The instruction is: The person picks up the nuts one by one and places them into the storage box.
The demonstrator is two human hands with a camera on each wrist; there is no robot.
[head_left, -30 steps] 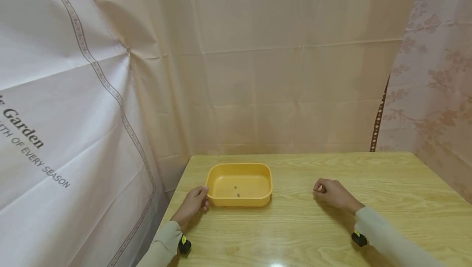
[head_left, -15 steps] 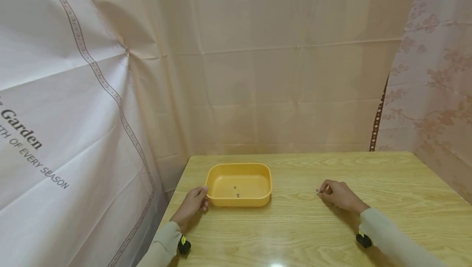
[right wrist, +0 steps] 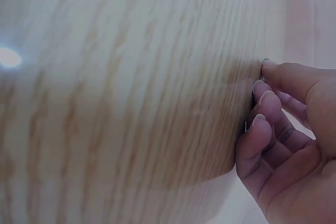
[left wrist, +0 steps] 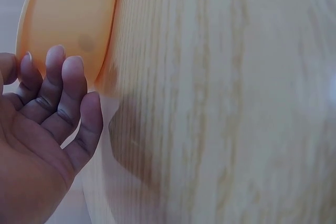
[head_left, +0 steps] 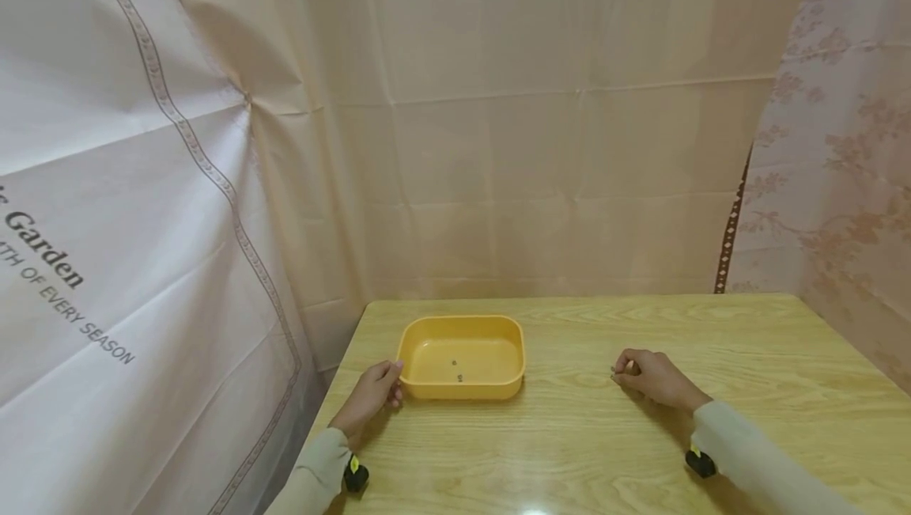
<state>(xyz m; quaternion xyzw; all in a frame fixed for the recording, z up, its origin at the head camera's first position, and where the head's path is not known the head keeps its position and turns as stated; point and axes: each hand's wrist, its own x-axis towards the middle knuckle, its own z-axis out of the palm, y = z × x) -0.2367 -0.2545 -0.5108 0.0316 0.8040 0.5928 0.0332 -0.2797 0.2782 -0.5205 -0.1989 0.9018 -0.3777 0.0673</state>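
Note:
A shallow yellow plastic tray (head_left: 461,390) with rounded corners sits on the wooden table. My left hand (head_left: 372,395) holds its left end, thumb on the rim; in the left wrist view the fingers curl beneath that end. Inside the tray lie two tiny dark grey pieces, one near the middle (head_left: 454,362) and one closer to the front (head_left: 459,378). To the right, my right hand (head_left: 658,379) is low over the table, thumb and index finger pinching a tiny greyish piece (head_left: 613,371). Its kind is too small to tell. The other right fingers are curled near the tabletop.
The light wood-grain table (head_left: 555,452) reaches back to a beige cloth (head_left: 569,183) hung behind it. A white printed cloth (head_left: 142,278) hangs along the left side and a floral one (head_left: 840,183) along the right.
My right hand has shifted slightly right since a second ago, and the tiny piece now shows at its fingertips. The left hand and the tray have stayed in place.

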